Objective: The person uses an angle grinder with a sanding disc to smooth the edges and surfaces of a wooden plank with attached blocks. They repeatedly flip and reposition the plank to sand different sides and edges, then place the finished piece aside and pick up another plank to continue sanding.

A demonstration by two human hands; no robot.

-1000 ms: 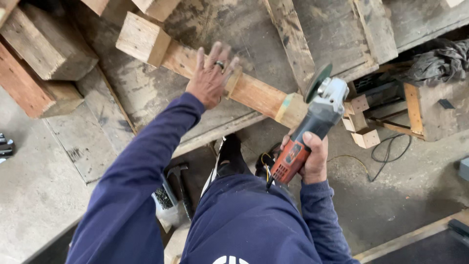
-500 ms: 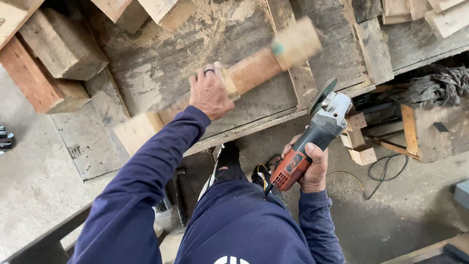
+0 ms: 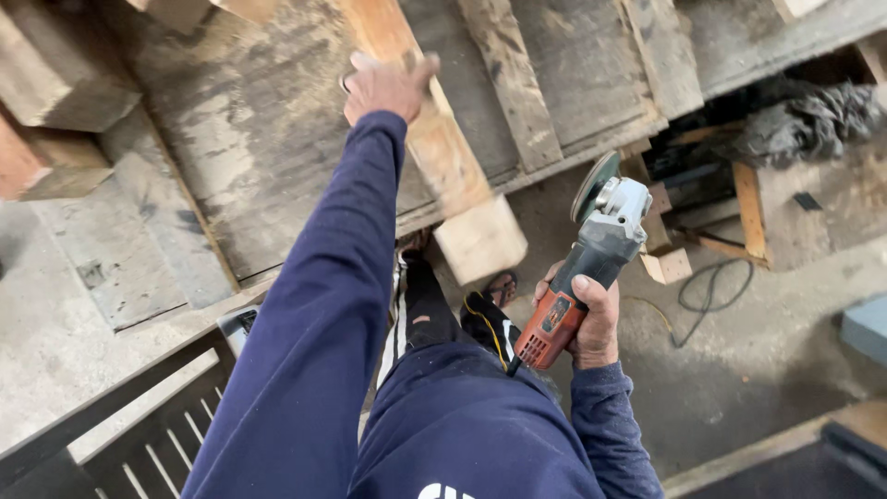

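My left hand (image 3: 386, 85) reaches out over the worn workbench (image 3: 249, 157) and grips a long square wooden beam (image 3: 442, 152). The beam runs from the top of the view down toward me, and its pale cut end (image 3: 480, 238) hangs past the bench edge. My right hand (image 3: 589, 319) holds an orange and grey angle grinder (image 3: 584, 263) by its body, off the bench to the right, with the disc (image 3: 596, 185) pointing up and away from the beam. Both arms are in dark blue sleeves.
Thick timber blocks (image 3: 55, 83) lie at the bench's left. Planks (image 3: 513, 79) are fixed across the bench top. A black cable (image 3: 711, 291) lies on the concrete floor beside wooden scraps (image 3: 748, 208) and a dark rag (image 3: 804, 120). A slatted frame (image 3: 139, 434) stands lower left.
My left hand has swung the beam round on the bench, from lying across the view to pointing with one end toward me. The grinder has stayed in my right hand.
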